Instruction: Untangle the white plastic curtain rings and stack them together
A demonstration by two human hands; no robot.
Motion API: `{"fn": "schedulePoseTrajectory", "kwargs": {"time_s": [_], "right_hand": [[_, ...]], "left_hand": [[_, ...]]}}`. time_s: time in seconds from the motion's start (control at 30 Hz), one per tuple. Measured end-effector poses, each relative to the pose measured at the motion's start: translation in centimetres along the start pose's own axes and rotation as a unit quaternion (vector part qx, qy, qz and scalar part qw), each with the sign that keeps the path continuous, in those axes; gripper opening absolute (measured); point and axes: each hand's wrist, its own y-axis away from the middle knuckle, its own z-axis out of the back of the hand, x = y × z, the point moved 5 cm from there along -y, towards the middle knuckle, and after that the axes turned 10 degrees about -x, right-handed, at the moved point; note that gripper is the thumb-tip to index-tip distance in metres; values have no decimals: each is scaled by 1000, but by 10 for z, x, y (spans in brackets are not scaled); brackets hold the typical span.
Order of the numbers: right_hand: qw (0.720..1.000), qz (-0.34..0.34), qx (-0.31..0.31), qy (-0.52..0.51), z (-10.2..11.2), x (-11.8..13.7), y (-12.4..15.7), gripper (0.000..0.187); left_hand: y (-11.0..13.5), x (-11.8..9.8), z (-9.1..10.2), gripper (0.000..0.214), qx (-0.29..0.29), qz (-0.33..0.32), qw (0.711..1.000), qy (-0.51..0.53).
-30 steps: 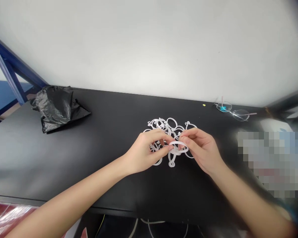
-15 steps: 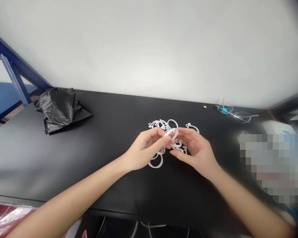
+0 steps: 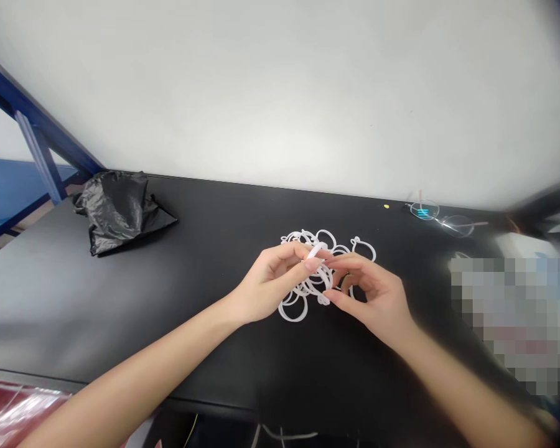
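The left hand (image 3: 268, 283) is pinching a white ring (image 3: 318, 251) by its rim, over the ring pile (image 3: 360, 247) at twelve o'clock. The right hand (image 3: 376, 295) is curling in from three o'clock, grip unclear. The ring is looking light, thin and springy.

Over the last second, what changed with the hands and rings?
The white ring, held flat between both hands, got tipped upright in the left hand. The right hand spread its fingers; its grip is unclear. The ring pile, black bag, glasses unmoved.
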Motion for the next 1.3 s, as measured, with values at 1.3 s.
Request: {"fn": "schedulePoseTrajectory", "kwargs": {"time_s": [1.3], "right_hand": [[977,175,-93,77,-1,15,11,33]], "left_hand": [[9,7,-5,28,-3,68,987,146]]}}
